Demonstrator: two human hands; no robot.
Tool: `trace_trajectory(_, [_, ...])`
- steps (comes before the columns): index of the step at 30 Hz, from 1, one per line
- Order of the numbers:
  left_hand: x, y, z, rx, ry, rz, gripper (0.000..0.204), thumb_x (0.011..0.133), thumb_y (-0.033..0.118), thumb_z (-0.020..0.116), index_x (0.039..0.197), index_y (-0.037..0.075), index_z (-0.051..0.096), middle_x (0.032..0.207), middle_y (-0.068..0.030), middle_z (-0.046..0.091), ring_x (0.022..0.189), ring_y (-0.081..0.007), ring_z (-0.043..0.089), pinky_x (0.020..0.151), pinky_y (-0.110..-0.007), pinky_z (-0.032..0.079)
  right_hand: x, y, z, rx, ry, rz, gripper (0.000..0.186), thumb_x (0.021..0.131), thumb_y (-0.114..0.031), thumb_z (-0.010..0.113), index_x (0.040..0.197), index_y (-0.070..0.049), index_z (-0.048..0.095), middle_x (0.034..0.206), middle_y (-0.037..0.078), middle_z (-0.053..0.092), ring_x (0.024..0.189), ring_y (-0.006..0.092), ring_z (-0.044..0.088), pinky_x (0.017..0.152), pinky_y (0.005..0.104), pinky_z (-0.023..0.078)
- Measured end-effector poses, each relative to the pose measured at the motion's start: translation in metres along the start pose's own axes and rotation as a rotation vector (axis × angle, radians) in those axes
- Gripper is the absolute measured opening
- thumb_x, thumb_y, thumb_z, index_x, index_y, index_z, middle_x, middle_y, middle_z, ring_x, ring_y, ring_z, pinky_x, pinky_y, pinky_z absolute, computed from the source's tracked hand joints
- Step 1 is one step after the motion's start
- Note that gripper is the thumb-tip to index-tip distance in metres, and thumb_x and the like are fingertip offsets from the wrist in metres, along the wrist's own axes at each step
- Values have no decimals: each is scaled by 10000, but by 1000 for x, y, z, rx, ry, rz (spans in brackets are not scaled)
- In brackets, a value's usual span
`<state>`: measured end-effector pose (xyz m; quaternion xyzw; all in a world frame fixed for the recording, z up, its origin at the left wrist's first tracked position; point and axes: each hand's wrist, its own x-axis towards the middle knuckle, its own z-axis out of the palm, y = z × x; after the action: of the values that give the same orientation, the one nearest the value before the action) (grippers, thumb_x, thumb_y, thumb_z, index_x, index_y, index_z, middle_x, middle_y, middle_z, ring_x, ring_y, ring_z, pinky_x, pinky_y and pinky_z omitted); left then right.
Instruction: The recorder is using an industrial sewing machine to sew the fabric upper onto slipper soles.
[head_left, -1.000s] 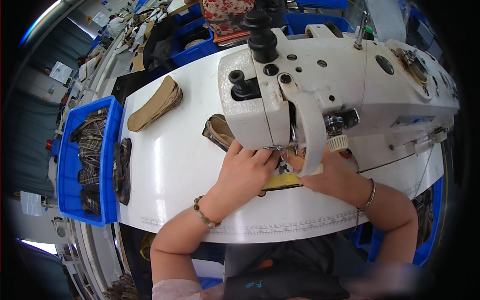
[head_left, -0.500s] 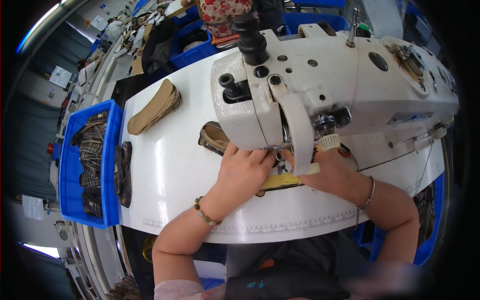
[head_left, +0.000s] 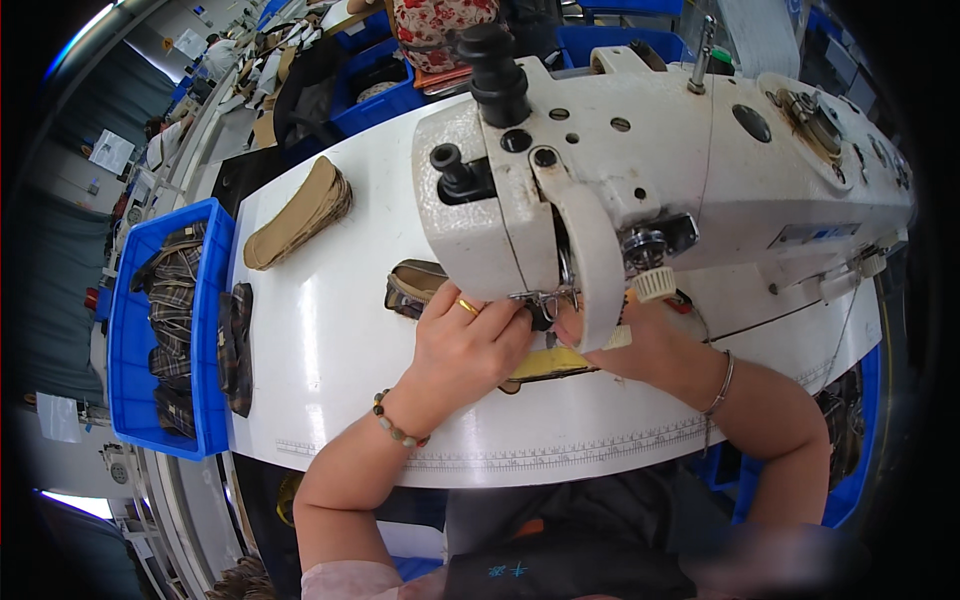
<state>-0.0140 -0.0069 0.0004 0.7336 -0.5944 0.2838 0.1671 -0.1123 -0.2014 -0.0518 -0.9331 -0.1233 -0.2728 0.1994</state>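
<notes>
A plaid shoe upper (head_left: 402, 300) with a tan lining lies on the white sewing table, its near part running beneath the head of a white sewing machine (head_left: 620, 160). My left hand (head_left: 465, 350), a gold ring on one finger, grips the upper with bent fingers just left of the needle area. On the other side of the presser mechanism, my right hand (head_left: 655, 345) is close to the needle; the machine's curved white lever hides most of its fingers. A yellow strip (head_left: 550, 364) on the machine bed shows between my hands.
At the left stands a blue bin (head_left: 120, 400) with plaid uppers (head_left: 175, 330) inside. Another plaid piece (head_left: 236, 350) lies beside it on the table. A stack of tan insoles (head_left: 300, 215) rests farther back. Ruler markings (head_left: 500, 458) run along the near table edge.
My left hand has turned slightly, and its ring now shows. The visible end of the shoe upper has shifted slightly. My right hand stays by the needle. The whole view has slid a little left.
</notes>
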Motion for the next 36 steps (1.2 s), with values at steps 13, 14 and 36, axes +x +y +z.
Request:
trace_trajectory(13, [-3,-4,-4,12,-158,18,213,706,131,653,896,97,742,917,22,640,1027,-170,610,1043,-405,420,-8,-6,-18,-39,-205,-128,156,842,-174,675,962,-85,722,689,92,643,581,264,648,504,412,495])
trace_trajectory(14, [-4,-5,-4,20,-171,30,221,702,132,651,899,97,744,909,22,636,1027,-170,607,1047,-401,422,-12,-6,-17,-70,-252,-135,156,829,-173,685,958,-95,726,703,91,640,583,252,647,499,409,492])
trace_trajectory(36, [0,-2,-4,-2,-172,34,207,662,144,670,845,117,762,987,42,700,1091,-167,600,969,-368,463,4,-13,-33,-87,-145,-113,121,703,-112,661,811,-76,704,672,89,566,569,243,615,509,389,490])
